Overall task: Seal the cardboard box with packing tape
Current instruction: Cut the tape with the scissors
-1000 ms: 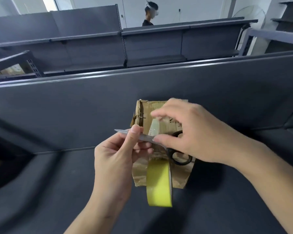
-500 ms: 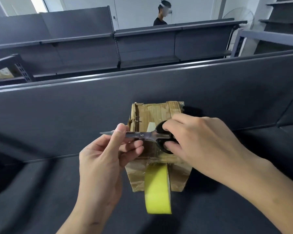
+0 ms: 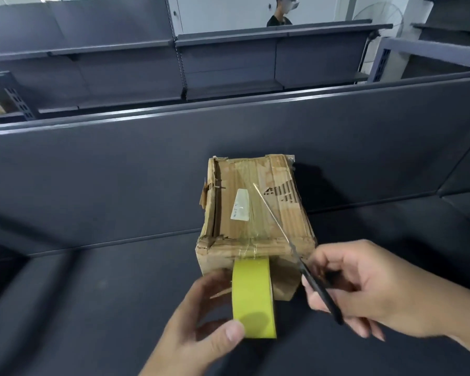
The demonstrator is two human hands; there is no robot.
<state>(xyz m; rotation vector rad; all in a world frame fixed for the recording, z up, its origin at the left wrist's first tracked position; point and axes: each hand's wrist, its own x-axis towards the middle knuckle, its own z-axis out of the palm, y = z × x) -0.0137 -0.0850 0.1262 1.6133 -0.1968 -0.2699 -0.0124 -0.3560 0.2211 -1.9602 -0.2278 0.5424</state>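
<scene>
Here's the box (image 3: 288, 213), standing on the dark grey matte surface (image 3: 106, 294): battered corrugated cardboard, its left edge torn and frayed, with a small white label (image 3: 240, 204) on top. A glossy, crinkled clear film of tape (image 3: 251, 240) runs across the lid and over the front edge. The roll (image 3: 253, 291) hangs right there against the front face, a smooth band of flat yellow. The left hand (image 3: 198, 329) grips it, thumb pressed on the yellow outer face low down and fingers curled round the far side. The right hand (image 3: 364, 289) is closed round the black handles of the scissors (image 3: 305, 271). Their thin steel blades slant up and left over the lid, edge-on and slightly blurred.
</scene>
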